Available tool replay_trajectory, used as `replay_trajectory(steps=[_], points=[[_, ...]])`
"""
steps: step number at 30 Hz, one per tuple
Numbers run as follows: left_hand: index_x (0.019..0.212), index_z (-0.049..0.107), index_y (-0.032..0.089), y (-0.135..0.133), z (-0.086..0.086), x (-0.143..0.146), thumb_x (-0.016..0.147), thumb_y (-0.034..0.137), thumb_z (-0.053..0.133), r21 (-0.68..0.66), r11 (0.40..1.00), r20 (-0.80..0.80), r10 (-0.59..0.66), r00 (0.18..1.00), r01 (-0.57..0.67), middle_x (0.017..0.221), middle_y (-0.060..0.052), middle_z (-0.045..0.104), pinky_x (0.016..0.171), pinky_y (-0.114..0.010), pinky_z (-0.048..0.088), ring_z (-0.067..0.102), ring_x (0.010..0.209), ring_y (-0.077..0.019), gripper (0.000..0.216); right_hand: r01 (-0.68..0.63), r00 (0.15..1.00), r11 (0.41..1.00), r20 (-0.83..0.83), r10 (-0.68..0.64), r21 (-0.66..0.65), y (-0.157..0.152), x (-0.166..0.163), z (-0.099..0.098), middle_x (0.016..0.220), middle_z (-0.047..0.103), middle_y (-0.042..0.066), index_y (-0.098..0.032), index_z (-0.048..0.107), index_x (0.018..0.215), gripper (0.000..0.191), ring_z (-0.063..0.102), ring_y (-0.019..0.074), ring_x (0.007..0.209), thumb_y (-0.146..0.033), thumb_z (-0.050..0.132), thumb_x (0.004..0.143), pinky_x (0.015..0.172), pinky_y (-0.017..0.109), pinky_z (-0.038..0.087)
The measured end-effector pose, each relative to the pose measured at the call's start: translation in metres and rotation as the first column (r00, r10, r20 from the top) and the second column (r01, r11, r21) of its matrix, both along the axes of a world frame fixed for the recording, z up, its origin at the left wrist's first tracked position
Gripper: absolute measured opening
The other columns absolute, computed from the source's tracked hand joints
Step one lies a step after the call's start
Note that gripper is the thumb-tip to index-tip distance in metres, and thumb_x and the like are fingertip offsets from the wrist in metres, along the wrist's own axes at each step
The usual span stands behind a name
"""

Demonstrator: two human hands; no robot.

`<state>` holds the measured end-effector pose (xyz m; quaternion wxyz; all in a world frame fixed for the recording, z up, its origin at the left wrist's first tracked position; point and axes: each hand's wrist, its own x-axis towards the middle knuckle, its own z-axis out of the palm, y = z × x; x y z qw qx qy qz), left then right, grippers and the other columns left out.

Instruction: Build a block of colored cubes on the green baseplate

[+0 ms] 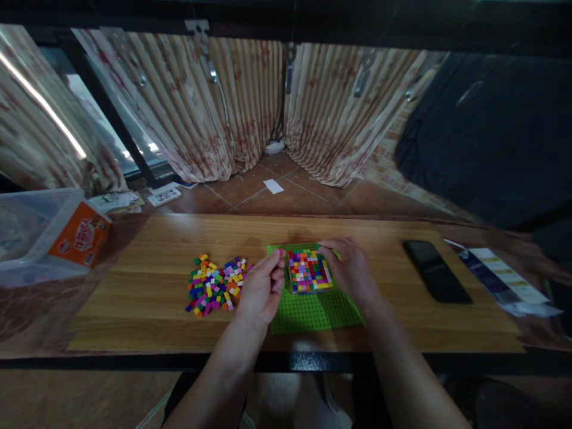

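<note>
A green studded baseplate lies on the wooden table, bearing a multicoloured block of toy bricks with a patchwork top. At the block's upper left, my left hand is closed in a pinch on a small pink brick. My right hand reaches over the block's upper right corner, thumb and forefinger close together near the top edge. Something dark green shows by those fingertips, but whether they grip it I cannot tell. Left of the baseplate spreads a loose pile of small coloured bricks, partly behind my left hand.
A black phone lies on the right of the wooden table. Papers sit beyond the right end. On the left stands a clear plastic bin with an orange label. Striped curtains hang behind.
</note>
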<state>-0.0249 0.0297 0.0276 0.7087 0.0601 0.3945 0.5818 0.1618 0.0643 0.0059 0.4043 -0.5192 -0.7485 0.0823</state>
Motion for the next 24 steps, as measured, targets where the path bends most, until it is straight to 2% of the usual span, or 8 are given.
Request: replay_trajectory(steps=[9, 18, 24], points=[[0.08, 0.07, 0.005, -0.002, -0.0025, 0.0023, 0.072, 0.016, 0.076, 0.027, 0.999, -0.046, -0.036, 0.998, 0.037, 0.066, 0.001, 0.056, 0.036, -0.01, 0.022, 0.038, 0.045, 0.0018, 0.015, -0.037, 0.988, 0.995, 0.144, 0.051, -0.097, 0.0004, -0.0076, 0.0009, 0.093, 0.073, 0.008, -0.02, 0.074, 0.089, 0.02, 0.062, 0.0237, 0.089, -0.02, 0.054, 0.093, 0.085, 0.04, 0.05], [0.079, 0.071, 0.005, -0.0028, -0.0031, 0.0026, 0.066, 0.019, 0.081, 0.027, 0.998, -0.068, -0.048, 0.996, 0.05, 0.066, 0.001, 0.056, 0.037, -0.011, 0.023, 0.038, 0.047, 0.0017, 0.021, -0.051, 0.991, 0.994, 0.12, 0.062, -0.091, 0.0031, -0.0081, 0.0001, 0.092, 0.073, 0.007, -0.021, 0.075, 0.087, 0.02, 0.064, 0.0218, 0.087, -0.018, 0.056, 0.092, 0.083, 0.036, 0.051], [0.079, 0.072, 0.005, -0.0023, -0.0056, 0.0038, 0.061, 0.02, 0.085, 0.036, 0.998, -0.073, -0.045, 0.996, 0.048, 0.068, 0.0, 0.058, 0.037, -0.01, 0.023, 0.039, 0.047, 0.0019, 0.026, -0.065, 0.996, 0.988, 0.05, 0.073, -0.143, 0.0046, -0.006, -0.0002, 0.089, 0.074, 0.004, -0.024, 0.076, 0.085, 0.02, 0.066, 0.0193, 0.085, -0.017, 0.058, 0.091, 0.082, 0.034, 0.051]])
